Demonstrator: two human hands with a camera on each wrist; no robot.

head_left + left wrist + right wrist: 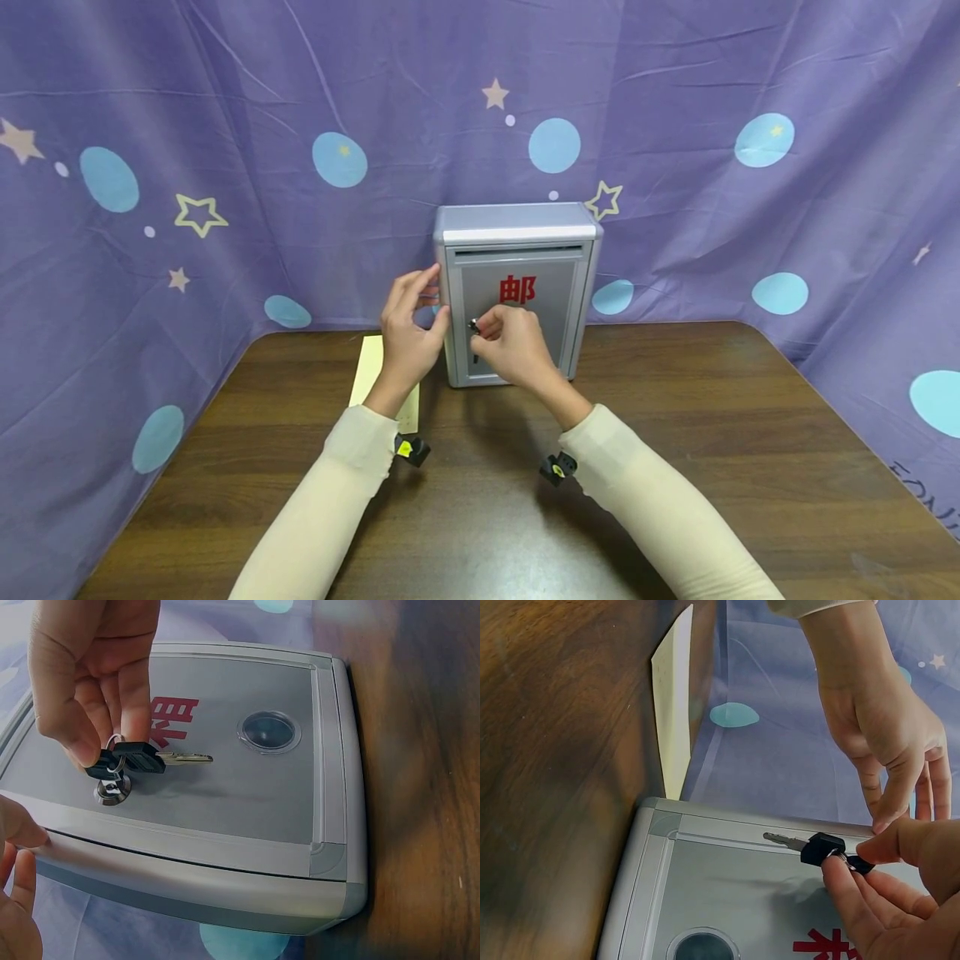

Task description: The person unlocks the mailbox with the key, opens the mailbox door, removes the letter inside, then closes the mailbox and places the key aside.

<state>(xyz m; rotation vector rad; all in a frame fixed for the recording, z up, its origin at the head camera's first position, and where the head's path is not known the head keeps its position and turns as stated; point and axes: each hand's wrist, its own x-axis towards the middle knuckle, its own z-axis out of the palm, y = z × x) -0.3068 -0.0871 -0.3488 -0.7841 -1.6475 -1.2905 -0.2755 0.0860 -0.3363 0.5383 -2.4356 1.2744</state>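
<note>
A silver-grey metal mailbox (pixel 555 333) stands upright at the back of the table, with red characters and a slot near its top. At the lock (pixel 112 793) on its door, my right hand (pixel 519 340) pinches the black head of a key between thumb and fingers. A second key (pixel 142 757) dangles from the same ring, its blade pointing toward the mailbox's bottom. My left hand (pixel 408 337) rests against the mailbox's left side with fingers extended. How deep the pinched key sits in the lock is hidden.
A pale yellow paper or envelope (pixel 367 367) lies on the wooden table (pixel 480 500), left of the mailbox and partly behind my left wrist. Lower on the door is a round window (pixel 270 731). A purple patterned curtain (pixel 420 83) hangs behind.
</note>
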